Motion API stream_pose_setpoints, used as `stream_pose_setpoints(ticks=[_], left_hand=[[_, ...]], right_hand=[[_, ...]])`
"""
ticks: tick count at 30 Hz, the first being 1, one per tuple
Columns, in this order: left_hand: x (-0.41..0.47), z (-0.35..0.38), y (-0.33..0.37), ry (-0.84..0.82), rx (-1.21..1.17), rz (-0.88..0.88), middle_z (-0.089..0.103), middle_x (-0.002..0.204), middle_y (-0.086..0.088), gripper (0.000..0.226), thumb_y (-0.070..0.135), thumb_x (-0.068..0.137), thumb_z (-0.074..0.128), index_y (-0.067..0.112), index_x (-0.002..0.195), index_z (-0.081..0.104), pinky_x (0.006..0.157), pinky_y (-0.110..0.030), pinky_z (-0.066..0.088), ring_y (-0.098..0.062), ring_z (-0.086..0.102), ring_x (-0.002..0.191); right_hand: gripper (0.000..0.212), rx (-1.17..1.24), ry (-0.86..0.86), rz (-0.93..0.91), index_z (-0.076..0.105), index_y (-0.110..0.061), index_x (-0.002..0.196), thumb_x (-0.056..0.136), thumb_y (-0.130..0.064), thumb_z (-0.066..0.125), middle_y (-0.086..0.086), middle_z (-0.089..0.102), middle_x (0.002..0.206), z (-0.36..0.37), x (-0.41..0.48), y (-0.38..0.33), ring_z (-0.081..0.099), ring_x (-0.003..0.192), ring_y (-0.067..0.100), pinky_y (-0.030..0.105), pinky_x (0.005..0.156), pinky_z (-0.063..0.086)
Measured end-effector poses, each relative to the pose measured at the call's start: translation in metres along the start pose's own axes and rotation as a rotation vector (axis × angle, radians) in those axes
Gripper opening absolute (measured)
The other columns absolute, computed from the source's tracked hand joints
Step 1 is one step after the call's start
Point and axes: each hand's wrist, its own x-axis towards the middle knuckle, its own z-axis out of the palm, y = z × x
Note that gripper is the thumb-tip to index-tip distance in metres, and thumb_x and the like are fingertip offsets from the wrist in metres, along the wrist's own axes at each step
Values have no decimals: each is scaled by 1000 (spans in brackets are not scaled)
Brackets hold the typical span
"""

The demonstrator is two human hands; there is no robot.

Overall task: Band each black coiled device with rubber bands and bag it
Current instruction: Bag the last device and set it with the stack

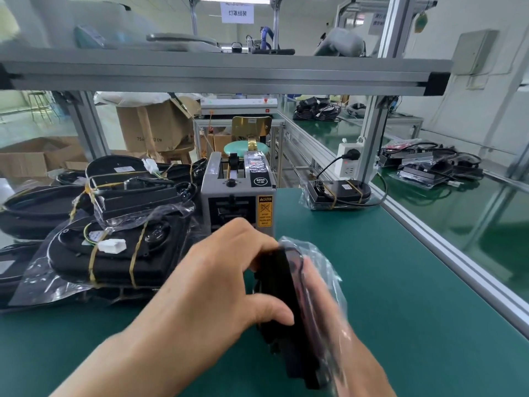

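Bench: green mat (400,282) is carrying a tape dispenser (237,196).
Left hand (226,282): is gripping the black device (282,296), which is standing on edge mid-bench.
Right hand (335,319): is lying against the clear bag (320,250) on the device's far side; blurred, so the grip is unclear.
Left side: banded devices (114,253) are lying stacked.

The left hand (226,285) comes in from the lower left, its fingers (257,242) curled over the top of the black device (289,351), thumb on the near face. The right hand (319,285) lies along the far side, blurred behind the plastic bag (329,262), grip unclear.
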Motion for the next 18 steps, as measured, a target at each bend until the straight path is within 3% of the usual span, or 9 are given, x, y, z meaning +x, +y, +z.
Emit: stream_pose_setpoints(ticks=[2,5,7,9,11,13,15,18], left_hand=[[-8,11,3,30,-24,50,59,98,20,49,47,60,87,37,103,66,79,-20,47,-2,61,94],[-16,21,5,64,-78,68,58,100,21,45,39,64,80,37,107,66,85,-15,46,-1,62,96],[-17,25,4,72,-72,79,58,100,21,45,37,65,80,35,109,69,85,-11,45,0,61,95],[-18,27,3,84,-51,89,57,98,20,46,36,64,81,29,109,71,83,-12,46,-1,61,93],[-20,30,1,108,-51,91,56,97,20,47,35,63,82,30,108,70,79,-15,47,-1,61,90],[-21,35,0,120,-44,104,55,97,19,48,34,62,82,31,107,67,74,-18,49,-2,62,85],[-23,38,-2,120,-23,123,54,97,19,49,33,62,82,30,108,64,68,-20,50,-5,61,80],[-25,44,-6,124,3,162,53,98,17,45,35,68,78,29,110,63,64,-22,51,-7,61,78]], right_hand=[[62,154,28,76,39,-28,148,93,-6,57,-14,52,145,0,-1,-4,48,136,10,16,103,40],[71,200,106,83,35,-17,149,86,-1,60,-11,51,146,1,-13,-2,48,136,13,18,104,43],[74,186,157,85,42,-20,148,80,-3,62,-9,50,148,4,-18,0,48,136,13,19,102,45],[74,91,225,68,51,-38,140,74,-11,71,-11,47,150,5,-19,0,48,136,12,19,100,47],[72,-118,260,-37,51,-36,139,74,-20,78,-10,47,151,5,-21,2,45,139,13,25,101,48],[71,-284,242,-77,48,-35,141,76,-29,77,-8,47,151,5,-24,4,45,139,17,40,101,50],[71,-257,296,-73,52,-32,139,72,-24,77,-4,52,147,7,-26,6,50,136,22,47,96,52],[87,104,431,75,59,-22,132,51,-26,91,0,62,136,4,-15,6,59,126,19,28,89,55]])
